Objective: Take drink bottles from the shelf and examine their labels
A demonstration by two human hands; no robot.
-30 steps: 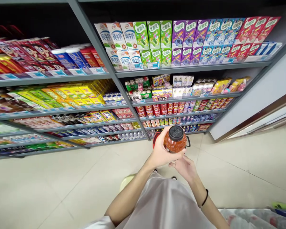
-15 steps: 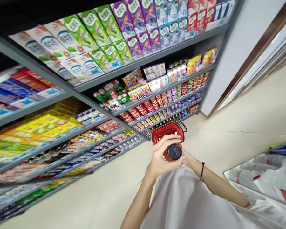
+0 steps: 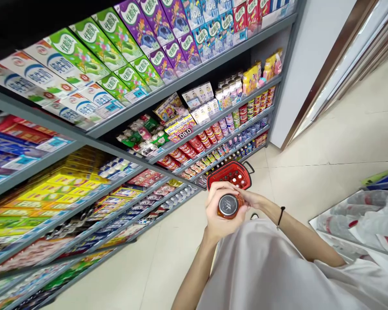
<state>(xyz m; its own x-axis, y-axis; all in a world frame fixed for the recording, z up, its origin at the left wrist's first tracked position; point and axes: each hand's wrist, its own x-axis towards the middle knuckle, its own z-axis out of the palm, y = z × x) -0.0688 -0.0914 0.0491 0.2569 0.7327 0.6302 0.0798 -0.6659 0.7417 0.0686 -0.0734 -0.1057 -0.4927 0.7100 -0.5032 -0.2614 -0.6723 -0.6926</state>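
Observation:
My left hand (image 3: 218, 211) is closed around a reddish-brown bottle (image 3: 241, 199) with a round black cap that faces up at me. My right hand (image 3: 254, 199) reaches in from the right and grips the same bottle on its far side. Its fingertips are partly hidden behind the bottle and my left hand. Just beyond both hands, a red shopping basket (image 3: 245, 168) with a black handle stands on the floor against the shelves. Several bottles, some with white caps (image 3: 241, 177), are inside it.
Shelves (image 3: 194, 82) of drink cartons, cans and small packets run along the left and ahead. A white wall panel (image 3: 286, 94) ends the shelving. Wrapped goods (image 3: 358, 219) lie at the right. Pale tiled floor (image 3: 297, 172) lies between.
The view has shifted slightly, so the shelves sit further left. Both hands still hold the bottle, which has moved a little left in view, and more white caps show in the basket.

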